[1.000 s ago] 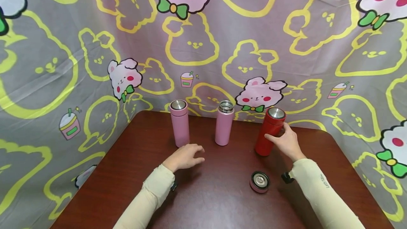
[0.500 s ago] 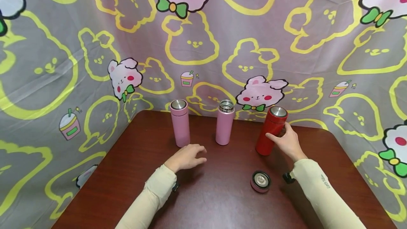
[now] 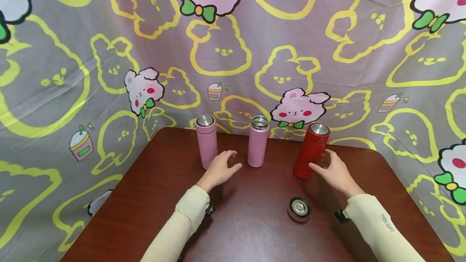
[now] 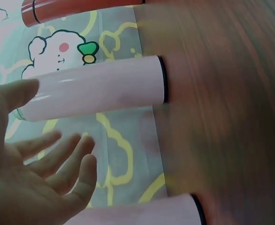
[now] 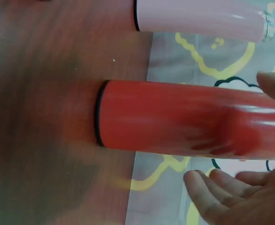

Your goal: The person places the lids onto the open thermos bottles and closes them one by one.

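A red thermos (image 3: 306,157) with its steel-topped lid on stands upright at the right of the table. My right hand (image 3: 336,175) is spread beside it, thumb on one side and fingers on the other; the right wrist view shows the fingers (image 5: 222,187) apart from its wall. In the middle stands a pink thermos (image 3: 257,148) with no lid, its steel mouth bare. My left hand (image 3: 218,171), fingers loosely bent, hovers between it and a lidded pink thermos (image 3: 207,148) on the left, holding nothing.
A pink thermos lid (image 3: 299,209) lies with its inner side up on the brown table (image 3: 251,221), in front of the red thermos. A patterned cloth (image 3: 225,43) hangs right behind the table's back edge and along its sides.
My right hand has loosened from the red thermos and drawn slightly back to the right. My left hand has risen forward and to the right, towards the lidless pink thermos.
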Motion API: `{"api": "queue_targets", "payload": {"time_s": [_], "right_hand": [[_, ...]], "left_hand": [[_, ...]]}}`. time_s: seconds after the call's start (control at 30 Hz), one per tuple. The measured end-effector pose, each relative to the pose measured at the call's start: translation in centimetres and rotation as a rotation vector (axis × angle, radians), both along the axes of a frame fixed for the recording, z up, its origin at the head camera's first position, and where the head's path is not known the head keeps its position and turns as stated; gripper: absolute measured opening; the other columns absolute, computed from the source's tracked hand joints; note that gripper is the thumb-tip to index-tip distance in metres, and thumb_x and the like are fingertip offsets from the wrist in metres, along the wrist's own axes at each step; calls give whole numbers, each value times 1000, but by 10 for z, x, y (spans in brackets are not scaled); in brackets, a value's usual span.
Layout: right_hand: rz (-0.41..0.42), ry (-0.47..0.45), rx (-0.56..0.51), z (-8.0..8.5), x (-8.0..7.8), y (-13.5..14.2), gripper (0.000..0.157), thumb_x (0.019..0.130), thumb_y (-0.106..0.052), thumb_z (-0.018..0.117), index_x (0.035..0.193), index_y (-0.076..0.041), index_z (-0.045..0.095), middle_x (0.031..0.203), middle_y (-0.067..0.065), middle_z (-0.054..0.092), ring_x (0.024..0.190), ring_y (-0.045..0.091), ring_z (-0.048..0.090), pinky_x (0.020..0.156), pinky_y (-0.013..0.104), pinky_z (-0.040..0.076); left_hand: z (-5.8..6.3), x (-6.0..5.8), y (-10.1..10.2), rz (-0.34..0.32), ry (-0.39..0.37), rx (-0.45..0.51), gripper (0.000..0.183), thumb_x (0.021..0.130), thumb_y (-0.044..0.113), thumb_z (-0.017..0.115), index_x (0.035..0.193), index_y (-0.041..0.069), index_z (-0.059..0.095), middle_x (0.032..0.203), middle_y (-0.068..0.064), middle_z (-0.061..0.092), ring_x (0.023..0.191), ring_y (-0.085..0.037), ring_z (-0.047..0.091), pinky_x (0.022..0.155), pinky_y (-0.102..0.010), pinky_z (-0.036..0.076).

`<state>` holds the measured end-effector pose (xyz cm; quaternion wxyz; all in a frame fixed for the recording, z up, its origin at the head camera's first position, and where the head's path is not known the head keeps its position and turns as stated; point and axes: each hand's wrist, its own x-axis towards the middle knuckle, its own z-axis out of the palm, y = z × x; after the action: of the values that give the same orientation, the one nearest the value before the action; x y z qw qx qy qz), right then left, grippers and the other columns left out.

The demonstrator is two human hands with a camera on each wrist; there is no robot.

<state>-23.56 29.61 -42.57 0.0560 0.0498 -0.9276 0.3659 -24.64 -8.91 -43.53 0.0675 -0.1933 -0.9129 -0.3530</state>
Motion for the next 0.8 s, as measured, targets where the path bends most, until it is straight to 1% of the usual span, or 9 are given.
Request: {"api": "queue_targets", "payload": {"time_s": [0.07,0.13,0.23,0.3,0.4,0.53,0.63,0.7,0.8], "right_hand": [[15,3,56,-1,8,1,84,86,-50,63,138,8,31,127,28,47,109,42,51,87,54,45],[32,4,101,-4,16,1,77,86,-50,63,133,7,40,122,26,52,104,39,55,83,51,48],[69,7,139,-10,26,-1,68,85,-48,65,125,4,51,114,21,60,95,32,60,77,45,51],[106,7,155,-14,32,-3,63,84,-46,68,121,3,55,111,17,62,92,28,61,74,41,51],[172,7,158,-20,38,-9,57,82,-41,72,118,0,58,109,13,63,90,25,61,73,38,50],[298,-13,139,-27,45,-17,58,78,-36,76,119,0,56,109,12,62,93,26,61,75,39,51],[393,-23,149,-30,47,-23,64,77,-38,78,121,2,54,111,13,60,95,28,60,77,40,51],[433,-29,174,-33,49,-26,69,75,-40,78,123,4,52,114,14,59,97,29,59,79,41,50],[469,-31,228,-36,50,-30,77,73,-44,79,125,6,50,119,15,56,103,30,57,85,45,47]], "left_hand": [[0,-4,5,34,-10,51,57,87,34,67,132,4,49,121,-11,57,108,-25,57,89,-41,46],[1,-7,11,48,-32,98,65,86,35,68,137,4,43,125,-14,53,111,-26,55,91,-42,45],[3,-12,20,51,-68,163,74,84,34,71,142,4,36,132,-17,47,118,-29,51,94,-44,43],[5,-15,26,52,-92,188,78,83,35,72,144,6,32,136,-17,44,122,-31,48,96,-44,42],[8,-20,32,46,-93,210,82,82,36,73,145,7,30,138,-16,42,124,-31,45,98,-44,41],[11,-28,38,36,-92,227,85,80,37,74,146,8,28,139,-17,40,125,-31,43,99,-43,39],[13,-34,42,29,-117,239,89,79,37,75,147,9,25,142,-17,38,128,-31,40,102,-42,37],[14,-37,45,24,-133,248,92,79,37,76,148,9,23,143,-17,36,129,-30,39,103,-43,36],[17,-42,51,8,-156,287,98,77,34,78,150,9,18,145,-16,33,131,-29,36,104,-43,34]]}}
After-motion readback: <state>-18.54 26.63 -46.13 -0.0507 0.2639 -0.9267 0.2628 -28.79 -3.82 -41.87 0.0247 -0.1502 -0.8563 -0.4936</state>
